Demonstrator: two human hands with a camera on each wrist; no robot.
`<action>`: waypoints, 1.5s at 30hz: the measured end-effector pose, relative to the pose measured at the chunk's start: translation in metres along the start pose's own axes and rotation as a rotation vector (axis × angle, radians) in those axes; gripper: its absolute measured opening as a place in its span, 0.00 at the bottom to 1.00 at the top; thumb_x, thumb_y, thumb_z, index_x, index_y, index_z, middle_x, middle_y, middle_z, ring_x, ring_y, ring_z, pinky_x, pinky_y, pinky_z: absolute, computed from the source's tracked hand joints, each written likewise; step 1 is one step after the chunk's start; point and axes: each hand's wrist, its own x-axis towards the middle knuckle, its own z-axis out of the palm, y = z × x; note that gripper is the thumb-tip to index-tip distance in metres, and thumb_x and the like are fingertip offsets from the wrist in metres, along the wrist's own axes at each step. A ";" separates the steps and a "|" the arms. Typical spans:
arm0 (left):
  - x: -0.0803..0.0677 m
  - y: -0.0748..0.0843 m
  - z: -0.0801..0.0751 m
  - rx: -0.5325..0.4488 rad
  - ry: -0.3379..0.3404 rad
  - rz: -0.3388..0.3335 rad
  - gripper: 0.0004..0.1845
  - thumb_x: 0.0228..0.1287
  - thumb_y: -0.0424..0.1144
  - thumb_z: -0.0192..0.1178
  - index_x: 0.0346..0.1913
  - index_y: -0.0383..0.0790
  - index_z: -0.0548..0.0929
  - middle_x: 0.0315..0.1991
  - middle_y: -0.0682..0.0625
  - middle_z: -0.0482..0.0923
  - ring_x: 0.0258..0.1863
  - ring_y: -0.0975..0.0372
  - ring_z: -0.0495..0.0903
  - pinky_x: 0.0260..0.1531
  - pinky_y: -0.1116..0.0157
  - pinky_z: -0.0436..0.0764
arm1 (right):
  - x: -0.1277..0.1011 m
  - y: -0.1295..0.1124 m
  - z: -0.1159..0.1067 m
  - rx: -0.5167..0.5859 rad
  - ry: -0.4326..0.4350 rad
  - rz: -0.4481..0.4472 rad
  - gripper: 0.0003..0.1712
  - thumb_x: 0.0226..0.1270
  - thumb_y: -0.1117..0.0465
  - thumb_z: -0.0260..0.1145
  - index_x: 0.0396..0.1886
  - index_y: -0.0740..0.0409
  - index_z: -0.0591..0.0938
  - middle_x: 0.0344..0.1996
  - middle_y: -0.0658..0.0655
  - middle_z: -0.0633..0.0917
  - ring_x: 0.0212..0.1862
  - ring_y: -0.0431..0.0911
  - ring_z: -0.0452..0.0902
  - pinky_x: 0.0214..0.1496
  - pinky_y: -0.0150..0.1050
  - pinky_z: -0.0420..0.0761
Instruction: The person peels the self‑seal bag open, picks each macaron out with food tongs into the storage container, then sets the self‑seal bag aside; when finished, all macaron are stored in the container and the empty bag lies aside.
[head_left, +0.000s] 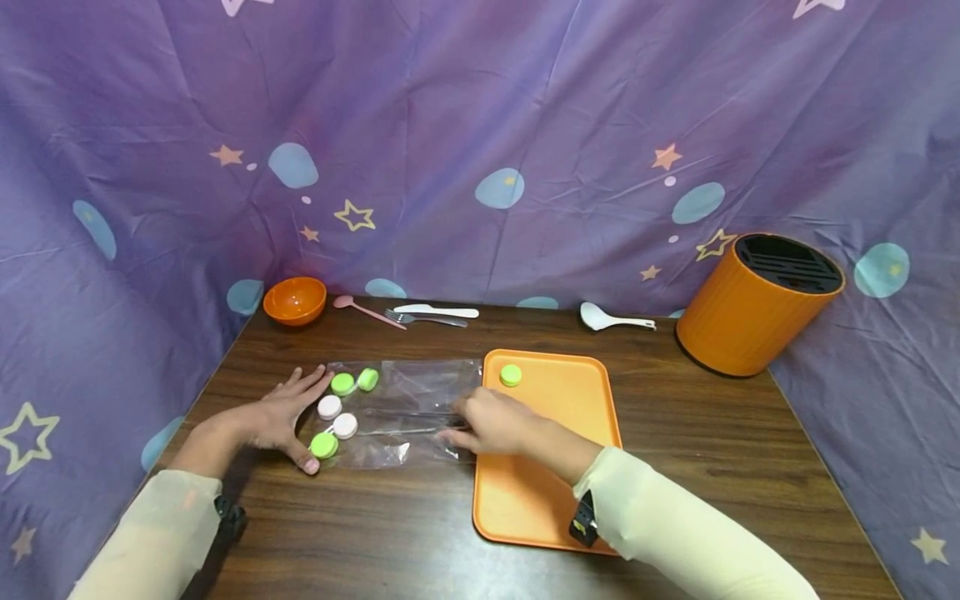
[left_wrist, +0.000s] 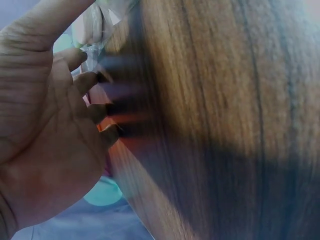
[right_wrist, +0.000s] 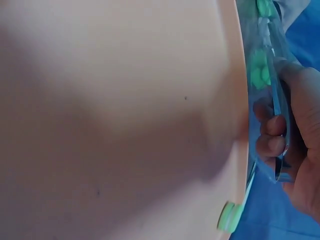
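A clear plastic bag lies flat on the table, left of the orange tray. Several small round-lidded cases, like contact lens cases, cluster at the bag's left end, with green lids and white lids. My left hand is spread beside them, thumb and fingertips at the bag's left edge. At the other end, over the tray's left rim, my right hand grips the bag's edge with curled fingers. One green round lid sits in the tray's far left corner.
Along the back of the table are an orange bowl, a pink spoon, a white knife, a fork and a white ladle. An orange knife block stands at the back right, before a purple curtain.
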 end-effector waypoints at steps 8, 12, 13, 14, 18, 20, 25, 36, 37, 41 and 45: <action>0.002 0.024 -0.005 0.048 -0.033 -0.088 0.85 0.40 0.59 0.91 0.90 0.32 0.42 0.90 0.25 0.32 0.86 0.24 0.28 0.80 0.21 0.37 | 0.001 -0.001 0.001 0.068 -0.007 -0.060 0.23 0.80 0.48 0.72 0.23 0.48 0.75 0.18 0.40 0.69 0.20 0.29 0.62 0.22 0.24 0.62; 0.002 0.028 -0.005 0.068 -0.023 -0.100 0.82 0.41 0.53 0.92 0.90 0.30 0.45 0.90 0.26 0.34 0.87 0.25 0.29 0.81 0.22 0.39 | 0.003 -0.003 0.003 0.068 0.006 -0.087 0.24 0.80 0.49 0.73 0.24 0.48 0.74 0.18 0.40 0.68 0.20 0.29 0.61 0.22 0.24 0.62; 0.002 0.028 -0.005 0.070 -0.019 -0.098 0.82 0.41 0.52 0.92 0.90 0.30 0.45 0.90 0.25 0.34 0.87 0.25 0.30 0.81 0.22 0.39 | 0.004 -0.004 0.004 0.064 0.010 -0.096 0.24 0.80 0.49 0.73 0.23 0.48 0.74 0.18 0.40 0.69 0.20 0.29 0.61 0.22 0.24 0.63; 0.002 0.028 -0.004 0.071 -0.015 -0.097 0.82 0.41 0.52 0.92 0.90 0.30 0.45 0.90 0.25 0.34 0.87 0.25 0.30 0.81 0.22 0.39 | 0.004 -0.004 0.004 0.055 0.015 -0.103 0.24 0.80 0.49 0.73 0.23 0.48 0.74 0.19 0.40 0.69 0.20 0.29 0.61 0.22 0.24 0.63; 0.002 0.027 -0.003 0.073 -0.014 -0.093 0.81 0.41 0.53 0.92 0.90 0.30 0.46 0.90 0.25 0.34 0.87 0.25 0.30 0.81 0.22 0.38 | 0.006 -0.007 0.007 0.013 0.031 -0.111 0.24 0.80 0.49 0.72 0.24 0.49 0.75 0.19 0.41 0.72 0.21 0.31 0.65 0.23 0.25 0.68; 0.002 0.026 -0.003 0.071 -0.019 -0.097 0.81 0.41 0.54 0.92 0.90 0.31 0.46 0.90 0.25 0.34 0.87 0.25 0.29 0.82 0.22 0.38 | 0.006 -0.008 0.009 -0.013 0.037 -0.106 0.23 0.81 0.48 0.72 0.25 0.49 0.75 0.19 0.42 0.74 0.22 0.31 0.66 0.23 0.27 0.71; 0.002 0.026 -0.002 0.061 -0.022 -0.104 0.82 0.41 0.55 0.92 0.90 0.32 0.45 0.90 0.26 0.33 0.87 0.26 0.29 0.82 0.23 0.37 | 0.004 -0.008 0.010 -0.051 0.055 -0.104 0.23 0.82 0.48 0.70 0.26 0.48 0.75 0.20 0.43 0.77 0.22 0.31 0.68 0.23 0.28 0.72; 0.001 0.024 0.000 0.067 -0.016 -0.103 0.82 0.40 0.53 0.92 0.90 0.31 0.46 0.90 0.26 0.33 0.87 0.25 0.29 0.82 0.24 0.37 | -0.016 0.001 -0.003 -0.095 0.055 -0.029 0.24 0.83 0.46 0.69 0.25 0.48 0.76 0.19 0.42 0.72 0.21 0.32 0.64 0.24 0.30 0.70; 0.001 0.024 0.000 0.066 -0.015 -0.104 0.82 0.40 0.53 0.92 0.90 0.31 0.46 0.90 0.26 0.33 0.87 0.25 0.29 0.82 0.24 0.37 | -0.019 0.003 -0.004 -0.103 0.059 -0.030 0.23 0.83 0.46 0.69 0.25 0.49 0.76 0.19 0.43 0.73 0.22 0.32 0.65 0.24 0.31 0.71; 0.001 0.024 0.001 0.070 -0.018 -0.109 0.82 0.40 0.54 0.92 0.90 0.32 0.46 0.90 0.27 0.33 0.87 0.26 0.29 0.82 0.24 0.37 | -0.032 0.009 -0.007 -0.182 0.099 -0.034 0.21 0.82 0.46 0.69 0.28 0.49 0.79 0.23 0.45 0.79 0.24 0.35 0.73 0.25 0.35 0.77; -0.001 0.023 0.002 0.074 -0.009 -0.104 0.81 0.40 0.55 0.92 0.90 0.33 0.47 0.90 0.26 0.34 0.87 0.25 0.29 0.82 0.23 0.37 | -0.049 0.014 -0.014 -0.285 0.153 -0.058 0.17 0.81 0.45 0.71 0.33 0.50 0.84 0.29 0.47 0.84 0.28 0.40 0.82 0.28 0.41 0.85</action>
